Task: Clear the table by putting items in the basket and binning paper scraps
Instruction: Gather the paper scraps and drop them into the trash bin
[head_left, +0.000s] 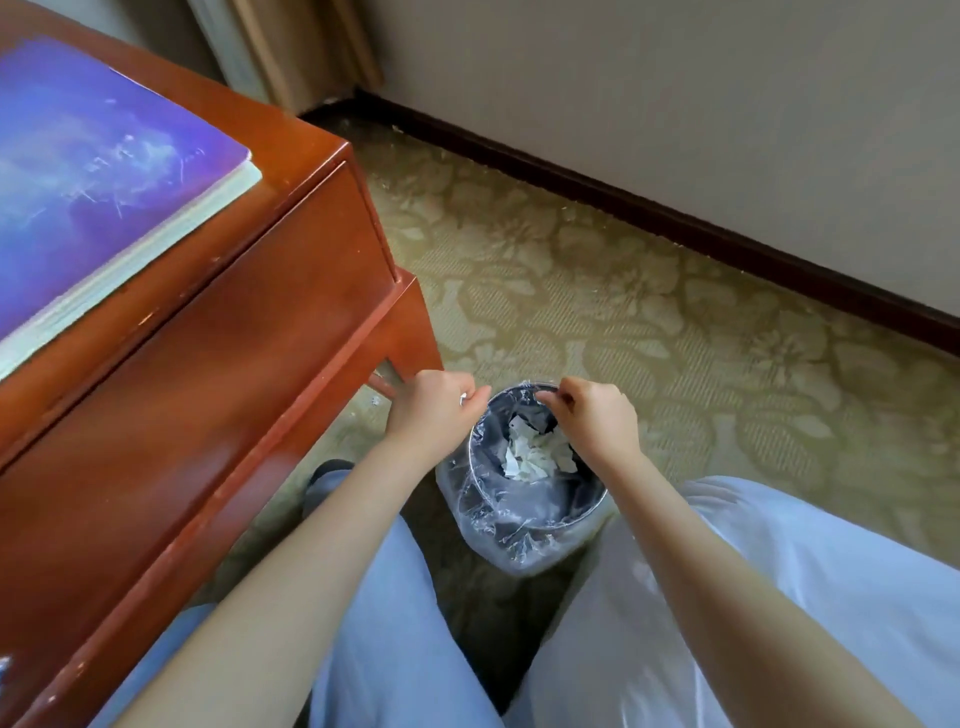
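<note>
Bin (524, 540), small round plastic-lined metal, below hands for drop: left hand (431, 410) pinches white bit (462, 399), prob. paper; right hand (592, 415) curled, hold unclear.

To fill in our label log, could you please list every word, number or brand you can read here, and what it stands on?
Book: pale marks on the purple cover, too blurred to read.
Scraps in the bin: no print can be made out.
Bin: no label or brand shows.
So no text here can be read.
</note>
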